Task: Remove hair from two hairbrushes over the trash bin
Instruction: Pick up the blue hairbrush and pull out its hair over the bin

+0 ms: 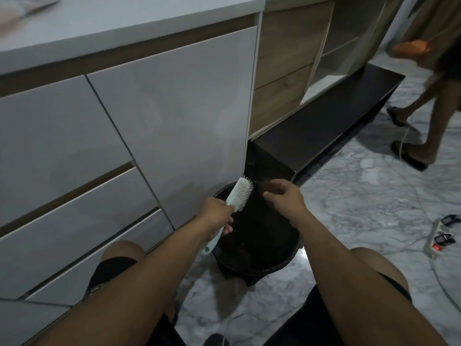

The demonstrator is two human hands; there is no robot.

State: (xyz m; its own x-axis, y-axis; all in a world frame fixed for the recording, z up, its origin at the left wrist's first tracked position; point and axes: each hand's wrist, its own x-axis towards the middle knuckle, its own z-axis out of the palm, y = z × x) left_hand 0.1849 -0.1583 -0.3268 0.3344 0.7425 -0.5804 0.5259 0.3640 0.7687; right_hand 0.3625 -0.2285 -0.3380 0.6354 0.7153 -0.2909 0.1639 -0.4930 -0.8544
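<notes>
The cabinet [149, 116] fills the left of the view, its white worktop [99, 23] above the doors, with marble floor [361, 196] to the right. Close against the cabinet's foot stands the bin [287, 260], dark and round, between the seated person's knees and directly under both hands.

The left hand [218, 216] has its grip clamped on the handle of the brush [240, 196], a pale green one held bristles-right above the bin's left rim. The right hand [284, 199] hangs just beside the bristles over the middle of the bin, its fingertips [266, 194] pinched together on a brown clump of hair [269, 186]. Only one brush is in view; where the second lies cannot be told.

The likeliest trouble is the hair missing the bin. The clump looks light and fluffy, and it may cling to the fingers on release, or drift sideways to the floor or the cabinet door. The brush head sits near the rim rather than the centre, so strands teased from its far side could fall outside. Fine hairs may also stay wound round the bristle roots, leaving the brush only half clean. A power strip [439, 239] lies well off to the right, no risk here.
</notes>
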